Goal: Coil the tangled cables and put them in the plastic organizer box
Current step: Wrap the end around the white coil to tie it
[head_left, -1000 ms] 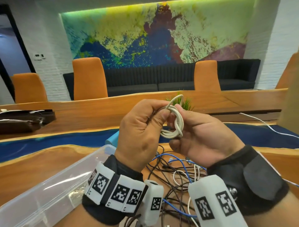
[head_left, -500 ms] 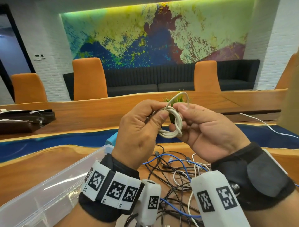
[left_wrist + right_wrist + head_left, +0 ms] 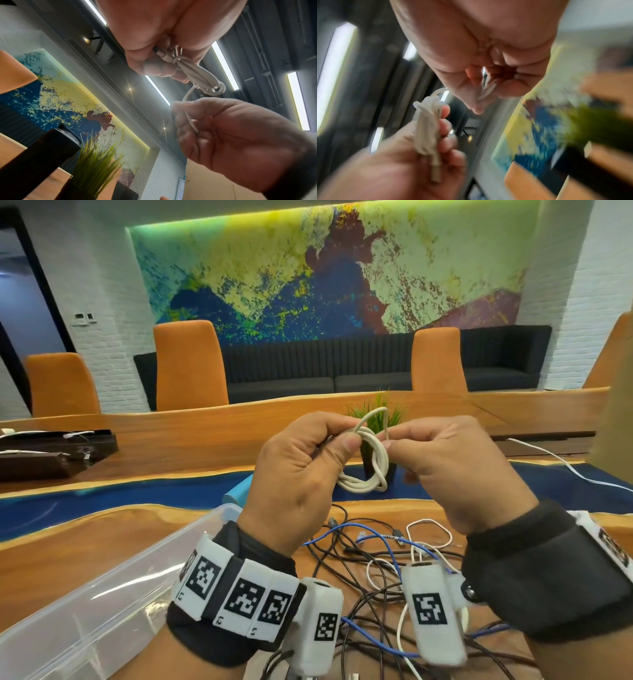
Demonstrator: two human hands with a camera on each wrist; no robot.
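A white cable coil [image 3: 371, 462] hangs in the air between both hands, above the table. My left hand [image 3: 305, 470] grips the coil with thumb and curled fingers; the coil [image 3: 202, 77] shows below its fingers in the left wrist view. My right hand [image 3: 445, 467] pinches the cable's loose end, which arches up from the coil top. In the blurred right wrist view the coil [image 3: 428, 128] lies in the left palm with a plug end sticking out. A tangle of black, blue and white cables [image 3: 376, 570] lies on the table under my wrists. The clear plastic organizer box [image 3: 102, 611] sits at lower left.
The wooden table [image 3: 85, 546] has a blue resin strip across it. A small potted plant [image 3: 376, 419] stands behind the hands. A white cable [image 3: 561, 463] runs off to the right. Dark trays [image 3: 51, 453] sit at far left; orange chairs stand beyond.
The hands have drawn slightly apart. The right hand has pulled the loose end out to the right, so the coil now hangs more exposed between them.
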